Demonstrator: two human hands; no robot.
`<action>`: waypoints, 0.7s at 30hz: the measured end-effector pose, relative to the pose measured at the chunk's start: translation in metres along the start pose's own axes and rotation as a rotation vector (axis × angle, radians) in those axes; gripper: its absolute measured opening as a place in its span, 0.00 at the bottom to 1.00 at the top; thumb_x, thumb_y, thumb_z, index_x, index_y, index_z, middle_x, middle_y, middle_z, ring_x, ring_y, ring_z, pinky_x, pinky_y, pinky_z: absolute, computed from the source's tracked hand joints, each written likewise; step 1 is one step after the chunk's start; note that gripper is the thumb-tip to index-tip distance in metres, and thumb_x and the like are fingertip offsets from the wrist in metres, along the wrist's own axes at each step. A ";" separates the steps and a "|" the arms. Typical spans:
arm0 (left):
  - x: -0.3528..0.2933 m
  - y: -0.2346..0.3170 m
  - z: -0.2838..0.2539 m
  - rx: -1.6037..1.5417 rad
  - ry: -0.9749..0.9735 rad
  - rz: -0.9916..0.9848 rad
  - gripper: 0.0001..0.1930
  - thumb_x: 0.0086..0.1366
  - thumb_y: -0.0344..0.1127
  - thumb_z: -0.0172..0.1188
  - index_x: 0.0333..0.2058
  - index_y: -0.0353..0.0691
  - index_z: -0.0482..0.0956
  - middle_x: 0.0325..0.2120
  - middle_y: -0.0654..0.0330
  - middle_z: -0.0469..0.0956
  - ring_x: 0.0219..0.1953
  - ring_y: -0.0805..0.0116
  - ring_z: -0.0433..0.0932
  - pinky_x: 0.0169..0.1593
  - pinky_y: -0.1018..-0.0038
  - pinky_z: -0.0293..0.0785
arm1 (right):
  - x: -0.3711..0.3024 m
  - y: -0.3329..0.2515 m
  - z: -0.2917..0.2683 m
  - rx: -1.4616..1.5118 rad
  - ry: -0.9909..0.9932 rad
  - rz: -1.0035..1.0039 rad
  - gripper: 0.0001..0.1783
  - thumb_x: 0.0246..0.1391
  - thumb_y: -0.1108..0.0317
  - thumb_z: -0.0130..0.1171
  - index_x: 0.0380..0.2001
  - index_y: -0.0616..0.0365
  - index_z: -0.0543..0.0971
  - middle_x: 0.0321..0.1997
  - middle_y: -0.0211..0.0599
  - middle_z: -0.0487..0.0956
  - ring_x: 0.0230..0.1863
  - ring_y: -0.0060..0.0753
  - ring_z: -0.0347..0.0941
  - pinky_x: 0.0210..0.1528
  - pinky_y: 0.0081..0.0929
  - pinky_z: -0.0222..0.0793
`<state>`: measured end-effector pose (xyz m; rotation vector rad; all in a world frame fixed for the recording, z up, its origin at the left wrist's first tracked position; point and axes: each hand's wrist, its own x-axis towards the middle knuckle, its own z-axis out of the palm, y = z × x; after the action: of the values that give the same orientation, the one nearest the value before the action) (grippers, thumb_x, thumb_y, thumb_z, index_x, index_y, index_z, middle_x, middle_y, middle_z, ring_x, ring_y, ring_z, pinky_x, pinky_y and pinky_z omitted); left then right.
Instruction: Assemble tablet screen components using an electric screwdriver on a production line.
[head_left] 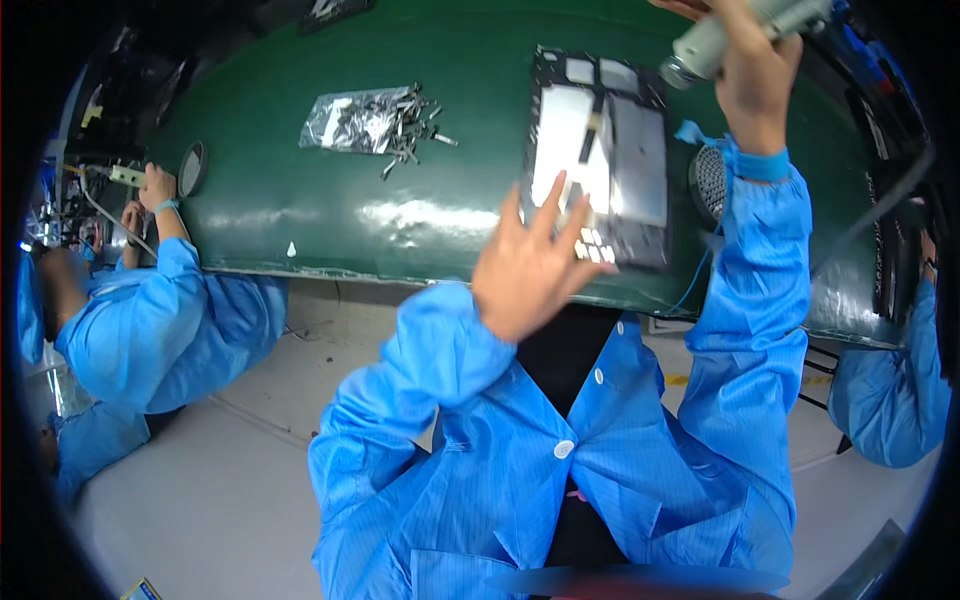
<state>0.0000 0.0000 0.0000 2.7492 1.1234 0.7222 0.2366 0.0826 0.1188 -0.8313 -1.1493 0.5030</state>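
A flat black panel with silver and white plates in it (640,150) lies on the green bench. My left hand (530,265) rests on its near left corner with the fingers spread, close to a dark strip (590,135) that runs along the panel's middle. Raised beyond the panel's far right corner, my right hand (755,85) is wrapped round a pale grey-green electric screwdriver (705,50). The screwdriver's nose points left; its bit is not clear. A blue strap with a cord circles my right wrist.
A clear plastic bag (350,120) spills several small dark metal parts (410,125) onto the green bench top (450,60). A round dish of small pieces (708,182) sits right of the panel. At far left a co-worker's hand (157,187) works near another round dish (192,168).
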 end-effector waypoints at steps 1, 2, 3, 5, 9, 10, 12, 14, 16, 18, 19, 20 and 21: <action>0.009 0.002 0.003 0.006 0.010 0.019 0.37 0.57 0.55 0.72 0.57 0.33 0.78 0.59 0.38 0.72 0.57 0.35 0.74 0.61 0.49 0.71 | -0.001 -0.009 -0.011 0.006 0.041 0.010 0.13 0.58 0.75 0.59 0.46 0.69 0.80 0.45 0.51 0.84 0.30 0.35 0.84 0.35 0.32 0.83; 0.032 -0.014 0.012 0.022 0.055 -0.005 0.34 0.58 0.54 0.71 0.55 0.32 0.79 0.57 0.37 0.74 0.51 0.36 0.77 0.57 0.49 0.73 | -0.004 -0.015 -0.014 0.060 0.189 0.050 0.09 0.57 0.75 0.61 0.41 0.67 0.81 0.32 0.44 0.84 0.20 0.28 0.78 0.24 0.25 0.75; 0.056 -0.044 0.006 0.020 0.058 0.080 0.32 0.60 0.53 0.69 0.54 0.32 0.79 0.56 0.38 0.75 0.45 0.37 0.80 0.52 0.52 0.77 | -0.004 -0.008 -0.057 -0.212 0.256 0.125 0.16 0.55 0.72 0.59 0.44 0.72 0.82 0.38 0.51 0.87 0.19 0.28 0.75 0.22 0.24 0.69; 0.103 -0.077 0.022 0.154 0.042 0.014 0.30 0.61 0.53 0.69 0.53 0.33 0.80 0.54 0.39 0.77 0.41 0.39 0.82 0.49 0.54 0.79 | -0.004 -0.011 -0.069 -0.157 0.184 0.089 0.18 0.52 0.75 0.58 0.46 0.73 0.81 0.43 0.55 0.85 0.17 0.22 0.70 0.20 0.22 0.67; 0.198 -0.145 0.067 0.227 0.116 0.087 0.32 0.63 0.62 0.62 0.50 0.37 0.79 0.50 0.42 0.78 0.41 0.44 0.84 0.44 0.54 0.78 | -0.011 -0.016 -0.113 -0.170 0.316 0.077 0.16 0.52 0.77 0.56 0.43 0.72 0.83 0.41 0.51 0.86 0.17 0.24 0.73 0.19 0.21 0.68; 0.218 -0.155 0.075 0.218 0.119 0.089 0.31 0.63 0.62 0.62 0.50 0.37 0.80 0.48 0.42 0.79 0.41 0.43 0.83 0.44 0.53 0.79 | -0.011 -0.020 -0.122 -0.163 0.370 0.049 0.15 0.51 0.78 0.56 0.42 0.73 0.82 0.41 0.51 0.86 0.17 0.23 0.72 0.19 0.21 0.68; 0.244 -0.174 0.079 0.179 0.121 0.100 0.29 0.64 0.60 0.62 0.47 0.37 0.80 0.44 0.45 0.81 0.41 0.41 0.83 0.44 0.51 0.80 | -0.011 -0.024 -0.133 -0.130 0.451 0.010 0.15 0.50 0.79 0.56 0.41 0.75 0.82 0.39 0.52 0.86 0.16 0.23 0.72 0.19 0.22 0.67; 0.260 -0.195 0.077 0.161 0.104 0.109 0.29 0.64 0.58 0.63 0.51 0.37 0.80 0.50 0.44 0.79 0.45 0.40 0.81 0.51 0.54 0.78 | -0.012 -0.025 -0.136 -0.098 0.473 0.002 0.15 0.50 0.79 0.57 0.41 0.75 0.82 0.39 0.51 0.86 0.16 0.23 0.71 0.19 0.22 0.67; 0.271 -0.222 0.078 0.106 0.033 0.087 0.30 0.65 0.58 0.63 0.55 0.39 0.80 0.55 0.44 0.77 0.52 0.40 0.78 0.59 0.54 0.72 | -0.013 -0.025 -0.141 -0.047 0.484 0.009 0.14 0.50 0.79 0.58 0.41 0.74 0.82 0.39 0.50 0.86 0.15 0.23 0.71 0.19 0.22 0.67; 0.286 -0.189 0.077 0.233 -0.111 -0.151 0.32 0.65 0.61 0.62 0.58 0.43 0.80 0.60 0.46 0.74 0.64 0.41 0.68 0.69 0.44 0.56 | -0.016 -0.023 -0.150 -0.112 0.471 0.063 0.11 0.54 0.77 0.61 0.40 0.70 0.83 0.38 0.44 0.87 0.16 0.21 0.72 0.19 0.21 0.67; 0.283 -0.124 0.067 0.437 0.053 -0.268 0.28 0.64 0.61 0.63 0.54 0.46 0.84 0.57 0.44 0.77 0.60 0.42 0.73 0.68 0.53 0.60 | -0.019 -0.024 -0.153 -0.150 0.468 0.094 0.10 0.55 0.76 0.63 0.40 0.68 0.83 0.38 0.42 0.87 0.16 0.20 0.72 0.19 0.21 0.67; 0.291 -0.129 0.072 0.351 0.271 -0.118 0.25 0.64 0.59 0.64 0.48 0.45 0.86 0.52 0.46 0.79 0.55 0.43 0.76 0.63 0.53 0.64 | -0.018 -0.026 -0.144 -0.145 0.426 0.103 0.09 0.56 0.74 0.64 0.40 0.65 0.84 0.37 0.39 0.87 0.17 0.19 0.73 0.18 0.20 0.67; 0.303 -0.132 0.082 0.254 0.477 0.040 0.22 0.64 0.58 0.65 0.42 0.45 0.89 0.46 0.48 0.82 0.50 0.45 0.79 0.58 0.53 0.69 | -0.017 -0.026 -0.138 -0.146 0.387 0.106 0.08 0.57 0.74 0.64 0.40 0.64 0.84 0.37 0.38 0.86 0.17 0.18 0.73 0.18 0.19 0.68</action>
<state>0.1404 0.3104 0.0130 2.8928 1.3220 1.3854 0.3575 0.0109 0.1060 -1.0683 -0.7933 0.3276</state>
